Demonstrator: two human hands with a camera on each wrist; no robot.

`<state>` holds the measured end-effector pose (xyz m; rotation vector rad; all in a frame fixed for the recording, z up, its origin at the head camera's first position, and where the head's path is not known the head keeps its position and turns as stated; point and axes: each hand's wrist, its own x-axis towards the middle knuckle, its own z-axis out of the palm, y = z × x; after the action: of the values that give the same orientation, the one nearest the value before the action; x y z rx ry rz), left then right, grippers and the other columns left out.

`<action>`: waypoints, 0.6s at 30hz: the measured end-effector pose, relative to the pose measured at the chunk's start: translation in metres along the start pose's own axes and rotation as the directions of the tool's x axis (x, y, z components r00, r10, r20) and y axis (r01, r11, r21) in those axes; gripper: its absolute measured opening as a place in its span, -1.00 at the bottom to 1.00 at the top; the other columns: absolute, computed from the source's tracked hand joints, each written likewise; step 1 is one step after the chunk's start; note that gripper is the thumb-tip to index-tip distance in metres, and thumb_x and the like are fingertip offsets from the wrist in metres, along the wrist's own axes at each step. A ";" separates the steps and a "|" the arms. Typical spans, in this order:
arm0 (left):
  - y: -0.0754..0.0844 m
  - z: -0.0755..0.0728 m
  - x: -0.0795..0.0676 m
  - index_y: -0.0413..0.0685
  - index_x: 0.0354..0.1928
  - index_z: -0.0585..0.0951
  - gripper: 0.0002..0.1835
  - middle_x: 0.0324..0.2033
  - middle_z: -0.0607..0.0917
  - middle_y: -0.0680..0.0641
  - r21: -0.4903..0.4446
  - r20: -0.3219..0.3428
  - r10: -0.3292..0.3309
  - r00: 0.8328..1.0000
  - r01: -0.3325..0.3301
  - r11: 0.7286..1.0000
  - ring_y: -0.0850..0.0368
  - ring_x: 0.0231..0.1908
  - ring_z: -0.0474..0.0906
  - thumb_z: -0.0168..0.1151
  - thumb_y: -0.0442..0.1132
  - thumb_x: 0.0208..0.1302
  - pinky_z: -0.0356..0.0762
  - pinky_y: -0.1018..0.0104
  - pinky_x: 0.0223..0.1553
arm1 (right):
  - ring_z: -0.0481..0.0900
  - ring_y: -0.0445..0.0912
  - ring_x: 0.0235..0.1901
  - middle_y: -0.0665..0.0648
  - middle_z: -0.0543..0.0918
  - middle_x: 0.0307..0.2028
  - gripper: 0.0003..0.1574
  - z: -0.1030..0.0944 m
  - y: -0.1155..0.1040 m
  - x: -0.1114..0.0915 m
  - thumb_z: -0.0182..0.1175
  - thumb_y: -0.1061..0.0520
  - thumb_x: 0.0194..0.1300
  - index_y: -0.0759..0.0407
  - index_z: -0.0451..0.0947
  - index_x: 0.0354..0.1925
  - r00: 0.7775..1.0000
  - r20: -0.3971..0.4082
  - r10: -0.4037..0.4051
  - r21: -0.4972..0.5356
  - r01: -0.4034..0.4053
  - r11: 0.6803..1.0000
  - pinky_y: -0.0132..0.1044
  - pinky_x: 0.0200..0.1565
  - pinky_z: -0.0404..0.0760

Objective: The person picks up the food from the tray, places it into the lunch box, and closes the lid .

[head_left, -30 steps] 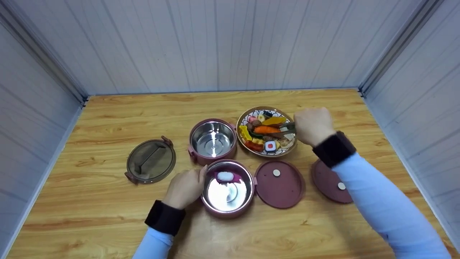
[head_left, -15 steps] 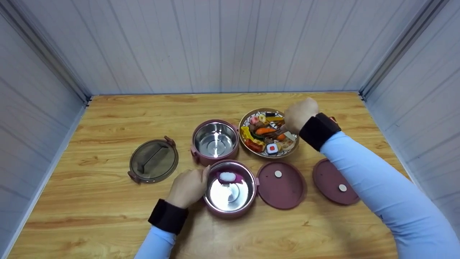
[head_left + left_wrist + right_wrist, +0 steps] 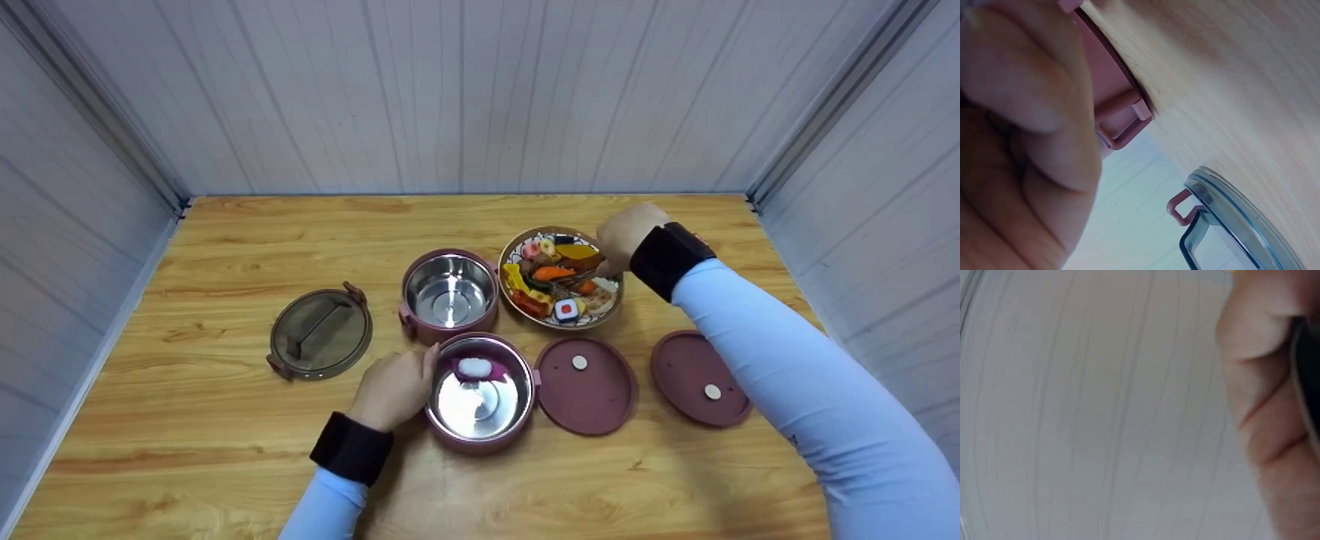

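Observation:
My left hand (image 3: 391,388) grips the left side of the front pink steel-lined lunch box container (image 3: 480,444), thumb at its rim. Inside lies a small white oval piece (image 3: 474,367) with magenta beside it. My right hand (image 3: 628,234) holds dark tongs (image 3: 574,279) over the round patterned plate (image 3: 517,310), their tips among the toy food by the orange carrot (image 3: 550,273). A white sushi piece with a red centre (image 3: 566,310) sits at the plate's front. In the right wrist view, the curled fingers (image 3: 1275,410) wrap the dark tongs handle (image 3: 1311,382), mostly out of frame.
A second pink container (image 3: 448,296) stands behind the front one, left of the plate. Two flat pink lids (image 3: 587,401) (image 3: 701,382) lie to the right. A clear brownish lid with a handle (image 3: 321,335) lies at the left. Panel walls (image 3: 465,97) enclose the table.
The right hand has shifted left and slightly up over the plate, bringing the tongs deeper among the toy food. The left hand stays at the front container.

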<state>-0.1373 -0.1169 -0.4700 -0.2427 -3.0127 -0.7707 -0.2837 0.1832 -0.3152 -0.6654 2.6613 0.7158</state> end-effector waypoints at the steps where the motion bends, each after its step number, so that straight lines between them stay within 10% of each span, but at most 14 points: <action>1: 0.000 0.000 0.001 0.00 -0.67 0.38 -0.46 -0.61 0.60 -0.19 -0.002 0.001 -0.001 1.000 0.001 1.000 -0.29 -0.46 0.63 -0.15 -0.04 0.58 0.50 -0.15 -0.43 | 0.40 -0.10 -0.64 0.01 0.35 -0.70 -0.40 0.001 0.002 0.000 0.30 -0.26 0.26 0.11 0.39 -0.64 1.000 -0.002 -0.006 0.010 0.007 1.000 -0.06 -0.50 0.56; 9: 0.001 0.003 0.005 -0.01 -0.67 0.38 -0.46 -0.60 0.59 -0.18 -0.015 0.001 -0.002 1.000 0.002 1.000 -0.29 -0.44 0.63 -0.15 -0.04 0.58 0.51 -0.14 -0.40 | 0.15 -0.15 -0.68 -0.04 0.11 -0.72 -0.30 0.000 0.009 -0.004 0.31 -0.23 0.27 0.05 0.18 -0.71 1.000 -0.028 -0.003 0.029 0.004 1.000 -0.20 -0.61 0.19; 18: 0.004 0.004 0.011 -0.01 -0.66 0.39 -0.46 -0.58 0.60 -0.20 -0.025 -0.006 -0.002 1.000 0.002 1.000 -0.30 -0.42 0.63 -0.16 -0.03 0.58 0.51 -0.14 -0.38 | 0.44 -0.06 -0.60 0.05 0.46 -0.60 -0.37 -0.029 0.041 -0.036 0.19 -0.34 0.32 0.16 0.48 -0.53 0.996 -0.085 -0.025 0.045 0.029 0.999 -0.09 -0.55 0.54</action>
<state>-0.1472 -0.1099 -0.4707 -0.2368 -2.9994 -0.8085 -0.2784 0.2121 -0.2609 -0.7331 2.7308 0.6304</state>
